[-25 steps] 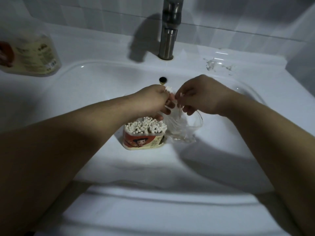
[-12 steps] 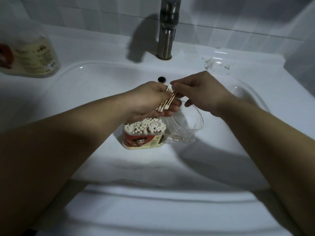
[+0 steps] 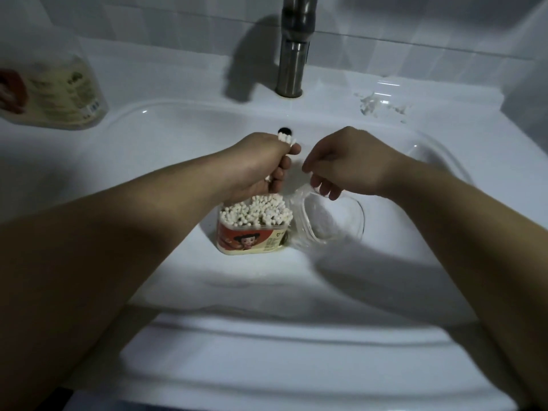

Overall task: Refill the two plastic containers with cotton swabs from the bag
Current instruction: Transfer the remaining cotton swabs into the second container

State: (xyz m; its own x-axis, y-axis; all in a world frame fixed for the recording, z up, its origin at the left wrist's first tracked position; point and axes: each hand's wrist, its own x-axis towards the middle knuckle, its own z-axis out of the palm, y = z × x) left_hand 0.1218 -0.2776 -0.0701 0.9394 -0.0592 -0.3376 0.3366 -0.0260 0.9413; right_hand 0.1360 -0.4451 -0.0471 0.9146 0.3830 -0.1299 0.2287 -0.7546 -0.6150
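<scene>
Left hand (image 3: 261, 166): grip clamped round a small bundle of cotton swabs (image 3: 287, 140), tips poking out above the fist. It sits just above the labelled container (image 3: 252, 237), which stands in the sink (image 3: 166, 149). Right hand (image 3: 350, 164) is beside it, fingers loosely curled over the clear plastic (image 3: 329, 216); cannot tell if they pinch its edge or just hang. Also cannot tell if that clear plastic is the bag or the second container; it looks near empty.

Risks:
- Labelled container is already heaped past the rim, so pushing the bundle in would likely knock swabs over the side into the basin, maybe toward the overflow hole (image 3: 284, 131).
- Container stands on the curved basin floor, so a hard downward shove could tip it.
- A slack grip drops swabs.
- Dim light makes the clear plastic hard to aim at.

Writing:
- Container label is red-orange with a cartoon figure; print too small to read.
- Bottle (image 3: 59, 93) far left on the ledge has a yellowish label; text blurred.
- No brand legible.
</scene>
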